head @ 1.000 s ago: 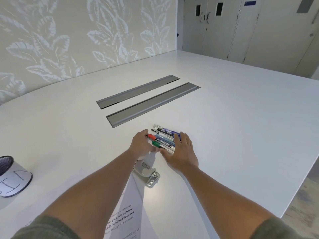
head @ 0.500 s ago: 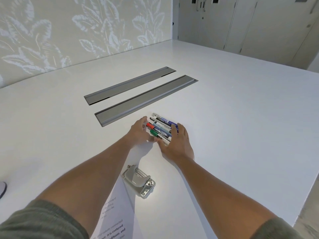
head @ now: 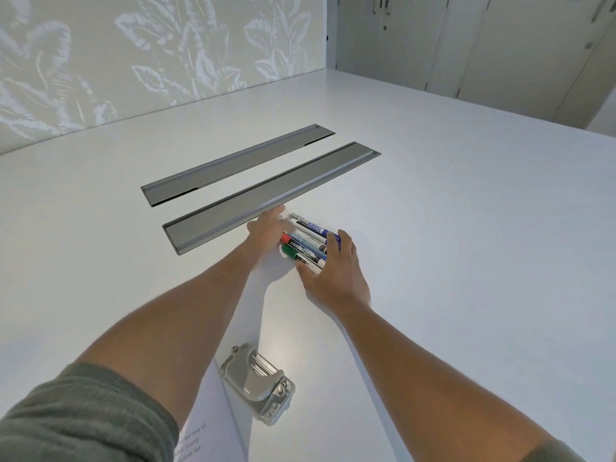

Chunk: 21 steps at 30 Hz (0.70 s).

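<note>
Right now I judge the step to be gathering. The markers (head: pixel 306 243) lie side by side in a tight bundle on the white table (head: pixel 466 228), just on the near side of the closer of the two grey cable flaps (head: pixel 266 195), and I have a hand at each end of them. My left hand (head: pixel 266 230) butts against the capped ends. Its fingers are hidden behind the back of the hand, so I cannot tell whether they curl or lie straight. My right hand (head: pixel 336 271) wraps the other ends, fingers curved over the top and thumb against the nearest pen. The next move, I think, calls for even pressure from both sides and a level lift, or a pen will slide out of the middle. By my count there are about six markers, though they overlap and I cannot be sure. One has a red cap, one a green cap, and at least one is blue. There are also two flaps, and one metal clip (head: pixel 256 383) beside one printed sheet (head: pixel 213 421).
</note>
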### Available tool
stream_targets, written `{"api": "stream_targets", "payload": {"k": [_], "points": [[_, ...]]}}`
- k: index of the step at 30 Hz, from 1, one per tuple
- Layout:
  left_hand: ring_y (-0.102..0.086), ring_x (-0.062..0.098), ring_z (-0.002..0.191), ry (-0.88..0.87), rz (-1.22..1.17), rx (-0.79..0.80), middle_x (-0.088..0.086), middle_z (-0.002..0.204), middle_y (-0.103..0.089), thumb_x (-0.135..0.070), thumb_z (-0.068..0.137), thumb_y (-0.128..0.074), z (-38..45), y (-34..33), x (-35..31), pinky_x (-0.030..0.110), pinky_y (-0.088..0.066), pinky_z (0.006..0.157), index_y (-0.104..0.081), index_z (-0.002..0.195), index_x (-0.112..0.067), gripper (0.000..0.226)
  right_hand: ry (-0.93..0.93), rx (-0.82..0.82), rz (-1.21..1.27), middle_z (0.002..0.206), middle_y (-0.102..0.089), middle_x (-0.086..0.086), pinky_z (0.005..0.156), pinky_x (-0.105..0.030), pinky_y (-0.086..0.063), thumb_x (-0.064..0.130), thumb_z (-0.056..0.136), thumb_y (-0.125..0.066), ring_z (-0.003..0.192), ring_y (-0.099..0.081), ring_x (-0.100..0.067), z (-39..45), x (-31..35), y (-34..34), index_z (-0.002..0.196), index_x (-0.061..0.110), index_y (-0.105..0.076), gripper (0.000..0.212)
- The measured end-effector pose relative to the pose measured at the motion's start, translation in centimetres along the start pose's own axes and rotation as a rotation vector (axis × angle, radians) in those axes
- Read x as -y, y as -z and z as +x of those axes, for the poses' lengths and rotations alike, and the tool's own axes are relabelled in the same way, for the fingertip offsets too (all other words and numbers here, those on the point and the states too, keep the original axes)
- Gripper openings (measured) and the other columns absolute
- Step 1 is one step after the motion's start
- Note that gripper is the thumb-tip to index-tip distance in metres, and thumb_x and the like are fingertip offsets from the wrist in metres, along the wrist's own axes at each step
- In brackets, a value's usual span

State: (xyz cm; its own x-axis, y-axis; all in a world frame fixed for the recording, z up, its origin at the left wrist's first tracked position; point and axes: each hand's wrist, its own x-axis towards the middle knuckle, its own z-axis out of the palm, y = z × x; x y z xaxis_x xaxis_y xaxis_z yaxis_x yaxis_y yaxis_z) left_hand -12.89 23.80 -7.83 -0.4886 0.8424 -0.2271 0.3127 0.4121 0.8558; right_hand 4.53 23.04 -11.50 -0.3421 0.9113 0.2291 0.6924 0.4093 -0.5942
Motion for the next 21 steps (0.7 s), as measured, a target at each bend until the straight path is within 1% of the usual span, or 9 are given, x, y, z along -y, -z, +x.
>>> {"api": "stream_targets", "payload": {"k": [1,3,5,7,10,13,15,18,21], "points": [[-0.04,0.029,0.132,-0.033,0.08,-0.089,0.009,0.136,-0.052,-0.042,0.088,-0.052,0.4,-0.5,-0.2,0.047,-0.037,0.109,-0.057,0.125,-0.029,0.04,-0.002,-0.006,0.0,0.149,-0.019,0.012,0.084,-0.037,-0.053,0.064,0.077,-0.052,0.14,-0.027,-0.01,0.2,0.0,-0.1,0.143,0.027,-0.028,0.08],[-0.044,0.031,0.126,-0.093,0.25,-0.185,0.007,0.126,-0.059,-0.065,0.087,-0.034,1.0,-1.3,-0.3,0.047,-0.035,0.105,-0.058,0.115,-0.024,0.055,-0.007,-0.012,-0.002,0.15,-0.019,0.012,0.085,-0.038,-0.052,0.064,0.077,-0.052,0.141,-0.027,-0.01,0.5,0.0,-0.3,0.143,0.026,-0.029,0.08],[-0.046,0.029,0.129,-0.114,0.29,-0.156,0.002,0.133,-0.06,-0.076,0.082,-0.02,1.4,-1.9,-0.2,0.048,-0.03,0.106,-0.056,0.125,-0.029,0.074,-0.011,-0.014,-0.004,0.15,-0.02,0.011,0.087,-0.038,-0.052,0.065,0.077,-0.053,0.142,-0.025,-0.01,0.8,0.0,-0.6,0.143,0.025,-0.03,0.081],[-0.05,0.024,0.13,-0.156,0.313,-0.138,-0.004,0.137,-0.06,-0.079,0.082,-0.014,1.8,-2.2,0.3,0.046,-0.027,0.111,-0.052,0.136,-0.034,0.08,-0.017,-0.02,-0.005,0.149,-0.022,0.01,0.088,-0.038,-0.052,0.066,0.076,-0.053,0.141,-0.026,-0.011,1.2,0.0,-0.7,0.143,0.024,-0.031,0.082],[-0.056,0.017,0.122,-0.206,0.279,-0.146,-0.01,0.127,-0.066,-0.076,0.08,-0.017,2.0,-2.3,0.6,0.039,-0.032,0.107,-0.058,0.128,-0.038,0.074,-0.036,-0.024,-0.015,0.147,-0.025,0.007,0.091,-0.038,-0.052,0.066,0.076,-0.053,0.141,-0.025,-0.013,1.6,0.1,-0.9,0.142,0.021,-0.033,0.083],[-0.06,0.01,0.107,-0.196,0.141,-0.115,-0.016,0.114,-0.067,-0.072,0.074,-0.027,1.5,-2.2,0.7,0.025,-0.036,0.093,-0.062,0.115,-0.045,0.06,-0.046,-0.053,-0.033,0.144,-0.029,0.003,0.099,-0.039,-0.048,0.067,0.075,-0.053,0.141,-0.023,-0.016,1.8,0.1,-1.1,0.139,0.018,-0.036,0.083],[-0.06,0.007,0.105,-0.185,0.057,-0.091,-0.019,0.117,-0.066,-0.072,0.071,-0.033,1.1,-2.1,1.0,0.021,-0.036,0.09,-0.061,0.122,-0.047,0.064,-0.043,-0.07,-0.043,0.144,-0.032,0.0,0.108,-0.039,-0.04,0.068,0.075,-0.053,0.141,-0.023,-0.019,1.8,0.2,-1.2,0.14,0.015,-0.037,0.085],[-0.061,0.006,0.114,-0.19,-0.008,-0.073,-0.021,0.123,-0.066,-0.07,0.075,-0.04,1.0,-2.1,1.2,0.031,-0.043,0.105,-0.059,0.128,-0.046,0.061,-0.037,-0.099,-0.07,0.142,-0.037,-0.005,0.115,-0.038,-0.03,0.07,0.073,-0.054,0.137,-0.028,-0.023,1.8,0.3,-1.0,0.139,0.012,-0.039,0.089],[-0.063,0.0,0.11,-0.198,-0.061,-0.084,-0.023,0.12,-0.067,-0.066,0.08,-0.047,0.9,-2.2,1.5,0.034,-0.046,0.106,-0.06,0.125,-0.049,0.05,-0.035,-0.13,-0.121,0.14,-0.041,-0.006,0.115,-0.036,-0.028,0.074,0.072,-0.051,0.134,-0.032,-0.024,1.6,0.5,-0.9,0.137,0.013,-0.041,0.09]]}}
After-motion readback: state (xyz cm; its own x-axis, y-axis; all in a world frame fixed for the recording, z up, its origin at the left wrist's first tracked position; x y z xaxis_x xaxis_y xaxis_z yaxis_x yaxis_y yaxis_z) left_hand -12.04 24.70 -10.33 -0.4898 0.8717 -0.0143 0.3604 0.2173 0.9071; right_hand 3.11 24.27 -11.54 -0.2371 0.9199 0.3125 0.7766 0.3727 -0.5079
